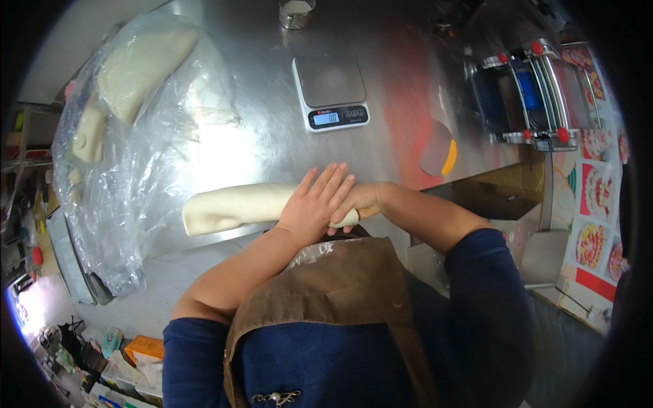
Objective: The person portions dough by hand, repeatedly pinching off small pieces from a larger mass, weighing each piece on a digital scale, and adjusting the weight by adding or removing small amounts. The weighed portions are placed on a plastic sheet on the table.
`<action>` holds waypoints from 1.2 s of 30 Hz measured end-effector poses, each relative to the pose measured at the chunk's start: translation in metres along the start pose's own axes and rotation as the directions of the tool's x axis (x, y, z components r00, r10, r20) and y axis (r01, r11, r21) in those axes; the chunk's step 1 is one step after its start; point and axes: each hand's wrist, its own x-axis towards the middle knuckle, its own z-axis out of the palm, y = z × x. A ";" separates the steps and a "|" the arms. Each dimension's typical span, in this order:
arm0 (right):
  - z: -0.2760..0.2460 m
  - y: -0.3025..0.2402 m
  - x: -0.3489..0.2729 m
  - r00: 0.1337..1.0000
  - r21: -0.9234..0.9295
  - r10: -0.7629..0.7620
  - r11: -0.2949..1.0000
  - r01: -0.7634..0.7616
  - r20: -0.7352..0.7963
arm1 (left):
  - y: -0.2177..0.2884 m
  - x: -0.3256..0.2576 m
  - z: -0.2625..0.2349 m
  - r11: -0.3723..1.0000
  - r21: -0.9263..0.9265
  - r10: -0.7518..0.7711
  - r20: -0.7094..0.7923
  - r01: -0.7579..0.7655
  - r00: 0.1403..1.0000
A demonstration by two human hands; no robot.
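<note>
A thick log of pale dough (238, 206) lies along the near edge of the metal table, its left end free. My left hand (316, 200) rests flat across the log's right part, fingers stretched out and pointing away from me. Its fingers lie beside and partly over my right hand (359, 200), which is closed around the right end of the dough. A small rounded dough end (348, 219) shows below the right hand's fingers. Part of the right hand is hidden behind the left.
A digital scale (330, 88) stands beyond the hands, with a metal cup (296, 15) of white contents behind it. Clear plastic sheeting (170, 156) covers more dough (143, 68) at left. A scraper with a yellow edge (439, 149) lies right, near a metal roller machine (534, 95).
</note>
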 end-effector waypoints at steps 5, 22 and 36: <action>0.010 -0.022 -0.005 0.955 -0.245 0.024 0.964 -0.100 -0.294 | -0.019 0.013 0.011 0.986 -0.166 -0.015 0.016 0.017 1.000; 0.003 -0.071 -0.019 0.677 -0.888 -0.711 -0.170 -0.428 -0.190 | -0.075 0.093 -0.007 0.818 -0.222 -0.325 0.583 0.530 0.745; -0.033 -0.138 -0.018 0.362 -0.704 -0.754 -0.649 -0.289 0.548 | -0.119 0.097 -0.042 0.007 -0.674 -0.017 0.738 0.738 0.674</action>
